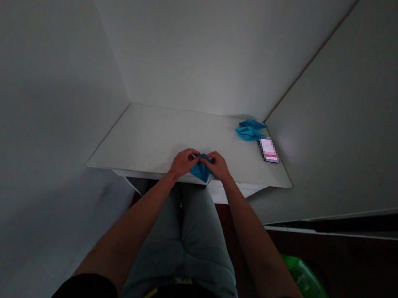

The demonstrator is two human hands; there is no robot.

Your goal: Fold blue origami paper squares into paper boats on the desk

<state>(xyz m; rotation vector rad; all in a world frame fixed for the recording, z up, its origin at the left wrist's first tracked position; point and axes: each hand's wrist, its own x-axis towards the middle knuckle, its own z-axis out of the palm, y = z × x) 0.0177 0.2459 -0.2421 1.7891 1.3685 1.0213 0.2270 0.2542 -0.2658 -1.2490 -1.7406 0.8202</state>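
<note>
Near the front edge of the white table, a piece of folded blue paper (201, 170) is held between my two hands. My left hand (183, 161) pinches its upper left side with thumb and fingers. On the opposite side, my right hand (219, 165) grips the paper's upper right part, and the two thumbs nearly meet. The lower part of the paper hangs toward me as a point. My fingers hide some of the top folds.
At the table's back right lie blue folded-paper shapes (248, 134), resembling boats. Beside them is a phone (269, 150) with a lit, blurred screen. Walls enclose the white table (142, 136) at the back and sides. A green plastic container (308, 283) sits on the floor at right.
</note>
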